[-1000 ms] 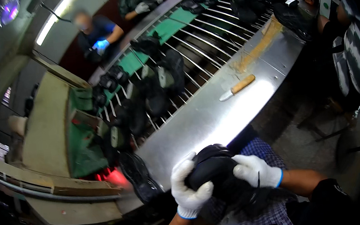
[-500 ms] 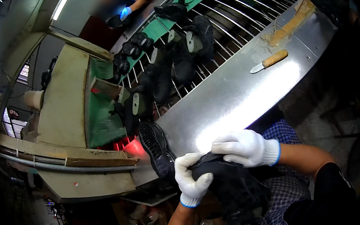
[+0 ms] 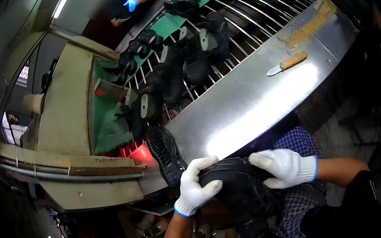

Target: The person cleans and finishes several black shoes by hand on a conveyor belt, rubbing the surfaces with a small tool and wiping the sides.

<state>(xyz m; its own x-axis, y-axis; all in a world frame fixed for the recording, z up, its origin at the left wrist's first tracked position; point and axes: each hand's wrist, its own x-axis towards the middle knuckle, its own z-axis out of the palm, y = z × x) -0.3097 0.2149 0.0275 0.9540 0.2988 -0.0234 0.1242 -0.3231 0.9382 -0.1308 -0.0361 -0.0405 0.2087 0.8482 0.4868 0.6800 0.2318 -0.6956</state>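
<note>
Your left hand [image 3: 197, 188] clamps one black shoe [image 3: 245, 199] off the near edge of the steel counter [image 3: 227, 110]; your right hand [image 3: 286, 167] has bent fingers against it, pinch unclear. Probably light, firm-soled, softer above: hold both sides. One wooden-handled knife [image 3: 287, 62] lies on the counter, one sole-outward shoe [image 3: 164, 154] at its left end.

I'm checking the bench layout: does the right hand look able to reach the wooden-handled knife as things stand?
Likely yes: the knife lies uncovered on the metal surface, nothing standing between; the right hand need only leave the black shoe.
</note>
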